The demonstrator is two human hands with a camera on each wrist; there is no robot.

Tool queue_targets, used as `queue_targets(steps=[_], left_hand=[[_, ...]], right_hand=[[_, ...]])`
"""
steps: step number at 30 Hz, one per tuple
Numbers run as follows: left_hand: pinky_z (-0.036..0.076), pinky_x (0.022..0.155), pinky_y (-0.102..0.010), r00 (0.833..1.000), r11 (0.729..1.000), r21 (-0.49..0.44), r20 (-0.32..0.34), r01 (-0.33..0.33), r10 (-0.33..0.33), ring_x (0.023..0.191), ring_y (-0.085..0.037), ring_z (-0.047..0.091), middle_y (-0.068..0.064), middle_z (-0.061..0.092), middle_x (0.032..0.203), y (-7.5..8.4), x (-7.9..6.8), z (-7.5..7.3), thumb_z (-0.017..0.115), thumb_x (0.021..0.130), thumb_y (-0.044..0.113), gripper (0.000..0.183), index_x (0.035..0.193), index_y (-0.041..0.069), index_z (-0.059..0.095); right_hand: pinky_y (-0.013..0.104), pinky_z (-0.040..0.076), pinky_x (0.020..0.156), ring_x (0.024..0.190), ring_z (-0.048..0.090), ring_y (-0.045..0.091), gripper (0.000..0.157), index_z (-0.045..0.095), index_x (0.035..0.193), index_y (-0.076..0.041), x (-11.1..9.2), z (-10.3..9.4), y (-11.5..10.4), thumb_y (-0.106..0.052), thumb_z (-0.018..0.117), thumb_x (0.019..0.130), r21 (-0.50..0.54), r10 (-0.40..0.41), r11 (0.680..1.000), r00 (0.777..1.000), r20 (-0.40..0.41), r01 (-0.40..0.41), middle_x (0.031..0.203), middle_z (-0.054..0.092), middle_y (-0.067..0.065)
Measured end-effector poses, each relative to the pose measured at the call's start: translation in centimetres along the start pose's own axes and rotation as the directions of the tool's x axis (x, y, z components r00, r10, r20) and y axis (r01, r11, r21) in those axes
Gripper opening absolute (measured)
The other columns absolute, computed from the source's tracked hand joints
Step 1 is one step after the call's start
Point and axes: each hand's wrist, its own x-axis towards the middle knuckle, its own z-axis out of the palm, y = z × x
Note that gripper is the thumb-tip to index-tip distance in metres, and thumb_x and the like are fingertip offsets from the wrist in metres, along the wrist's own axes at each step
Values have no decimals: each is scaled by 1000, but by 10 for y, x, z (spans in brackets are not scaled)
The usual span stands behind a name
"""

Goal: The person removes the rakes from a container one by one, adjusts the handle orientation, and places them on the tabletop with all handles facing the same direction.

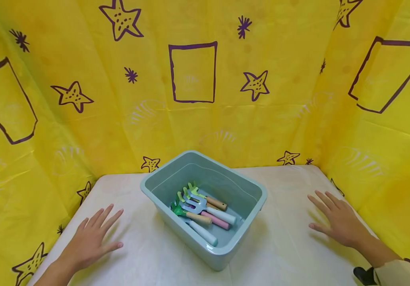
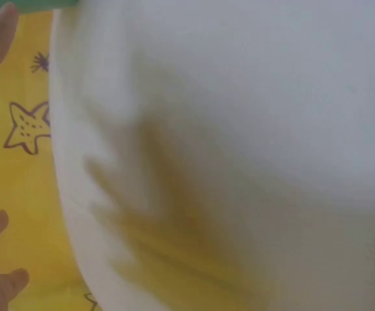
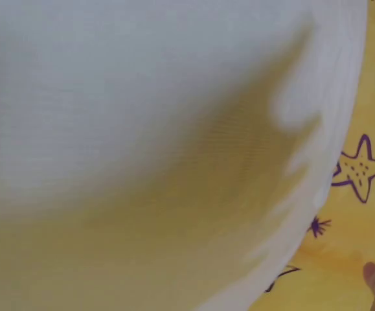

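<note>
A grey-green plastic tub (image 1: 205,250) stands at an angle on the white table, between my two hands. Inside it lies a heap of small garden hand tools: a light blue hand fork (image 1: 198,203), a green rake with a wooden handle (image 1: 198,217), a pink handle (image 1: 216,220) and a pale blue handle (image 1: 204,233). My left hand (image 1: 89,237) is held left of the tub, fingers spread, with nothing in it. On the other side my right hand (image 1: 337,217) is likewise spread and holds nothing. Only fingertips show in both wrist views, with hand shadows on the cloth.
The white-covered table (image 1: 283,246) reaches back to a yellow curtain (image 1: 198,127) printed with stars and frames, which also hangs along both sides. A dark object (image 1: 365,275) shows beside the right sleeve (image 1: 401,274) at the lower right.
</note>
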Motion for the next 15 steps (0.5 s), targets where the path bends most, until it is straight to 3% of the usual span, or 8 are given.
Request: queue_targets(steps=[4, 8, 15], left_hand=[[30, 93, -66, 999, 999, -18, -39, -27, 26, 130, -44, 35, -9, 24, 157, 4, 5, -5, 70, 79, 59, 88, 152, 30, 32], [35, 90, -66, 997, 998, -51, -66, -36, 33, 127, -42, 40, -12, 31, 153, 10, 12, -12, 73, 80, 54, 86, 152, 27, 33], [40, 90, -63, 993, 991, -123, -119, -41, 27, 127, -37, 42, -10, 37, 150, 25, 26, -25, 73, 81, 51, 83, 150, 26, 36]], right_hand=[[60, 23, 106, 126, 38, 46, 84, 42, 147, -15, 13, -5, 0, -47, 77, 77, -5, -70, 998, 996, -46, 70, 146, 40, 17], [55, 23, 111, 125, 40, 42, 82, 44, 146, -14, 25, -11, -5, -44, 78, 77, -3, -81, 997, 995, -58, 81, 143, 44, 18], [60, 37, 96, 121, 47, 39, 76, 49, 141, -11, 45, -25, -17, -35, 81, 76, 44, -73, 996, 992, -104, 78, 138, 49, 16]])
